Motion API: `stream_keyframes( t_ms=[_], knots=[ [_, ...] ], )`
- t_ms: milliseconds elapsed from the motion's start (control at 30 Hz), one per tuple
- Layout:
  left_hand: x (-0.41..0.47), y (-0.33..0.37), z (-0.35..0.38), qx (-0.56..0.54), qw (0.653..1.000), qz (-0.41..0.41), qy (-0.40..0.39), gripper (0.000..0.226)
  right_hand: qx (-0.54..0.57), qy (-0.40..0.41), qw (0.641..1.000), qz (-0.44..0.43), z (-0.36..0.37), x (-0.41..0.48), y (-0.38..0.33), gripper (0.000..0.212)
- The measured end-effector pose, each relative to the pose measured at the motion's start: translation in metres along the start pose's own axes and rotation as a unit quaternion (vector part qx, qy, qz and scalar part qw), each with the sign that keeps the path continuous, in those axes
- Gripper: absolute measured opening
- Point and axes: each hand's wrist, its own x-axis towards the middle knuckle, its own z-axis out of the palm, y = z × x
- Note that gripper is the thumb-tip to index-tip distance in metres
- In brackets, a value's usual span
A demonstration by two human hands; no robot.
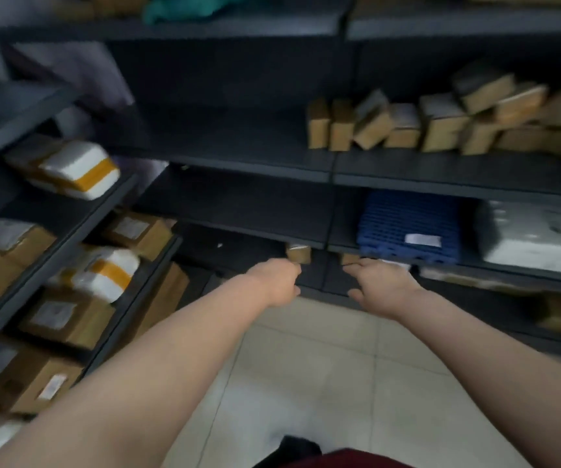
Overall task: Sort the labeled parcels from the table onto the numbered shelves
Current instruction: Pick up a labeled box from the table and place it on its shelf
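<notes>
I see two hands stretched toward the bottom of the dark shelves (238, 165) at frame centre. The left hand (274, 280) has its fingers curled on one small box (299, 254), brown with a white label on top, held at the edge of the lowest shelf. The right hand (383, 282) reaches just beside it. A second brown box (350, 258) shows at its fingertips, but blur keeps me from telling whether it grips anything.

At centre right I count one blue crate (407, 228) and one white bag (539, 238) next to it. Above them is a row of brown boxes (404, 130), at least eight. On the left rack lie two white parcels (79, 170) banded with yellow tape, and about five brown cartons (66, 319).
</notes>
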Motion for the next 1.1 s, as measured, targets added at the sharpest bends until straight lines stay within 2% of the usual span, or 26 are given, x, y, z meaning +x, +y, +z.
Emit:
stream_keyframes(
  t_ms=[167, 333, 500, 733, 900, 1100],
  knots=[
    [0.021, 0.154, -0.019, 0.067, 0.991, 0.120, -0.004, 0.046, 0.056, 0.019, 0.988, 0.146, 0.019, -0.113, 0.109, 0.047],
    [0.028, 0.325, -0.011, 0.140, 0.962, 0.233, -0.024, 0.042, 0.108, 0.034, 0.955, 0.273, 0.048, -0.242, 0.210, 0.050],
    [0.013, 0.478, -0.003, 0.163, 0.926, 0.339, -0.019, 0.044, 0.151, 0.070, 0.906, 0.390, 0.071, -0.357, 0.281, 0.048],
    [-0.002, 0.641, 0.005, 0.215, 0.872, 0.440, -0.022, 0.051, 0.187, 0.112, 0.822, 0.526, 0.104, -0.484, 0.346, 0.046],
    [0.002, 0.745, 0.011, 0.226, 0.834, 0.502, -0.028, 0.052, 0.201, 0.118, 0.764, 0.601, 0.119, -0.548, 0.397, 0.049],
    [0.030, 0.858, 0.000, 0.225, 0.790, 0.569, -0.036, 0.050, 0.217, 0.123, 0.701, 0.668, 0.118, -0.582, 0.475, 0.054]
  ],
)
